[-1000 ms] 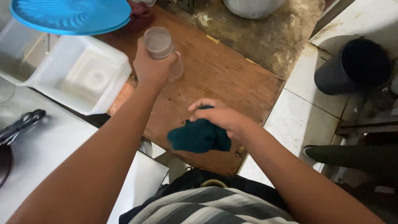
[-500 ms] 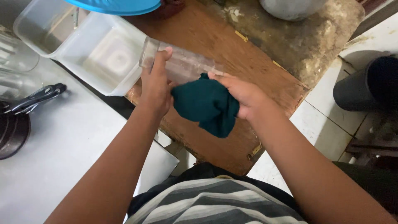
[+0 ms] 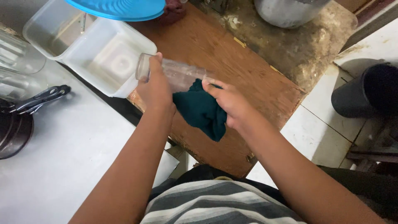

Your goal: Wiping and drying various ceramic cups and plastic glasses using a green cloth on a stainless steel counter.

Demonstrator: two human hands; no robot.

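Clear glass point(image 3: 176, 74) held sideways above the wooden board point(image 3: 248, 79), mouth toward the cloth. Left hand point(image 3: 156, 89) wrapped around the base end. Right hand point(image 3: 228, 103) bunched around a dark green cloth point(image 3: 201, 110), cloth pressed against the open end of the glass. Judged as mid-wipe: cloth at the mouth, not clearly pushed inside; base end under the left hand looks untouched by cloth. Dryness of the glass impossible to tell.

Relative to the glass: white plastic tub point(image 3: 97, 54) just beside the base end, touching or nearly so. Blue lid point(image 3: 120, 7) beyond, over the tub's far edge. Metal pot point(image 3: 286, 12) well apart across the board. White counter point(image 3: 70, 157) on the tub's side, pan handle point(image 3: 39, 99) lying there. Dark bucket point(image 3: 367, 93) on floor tiles well apart, past the board's edge. Open room mostly over the bare board beyond the cloth; tight on the tub side.
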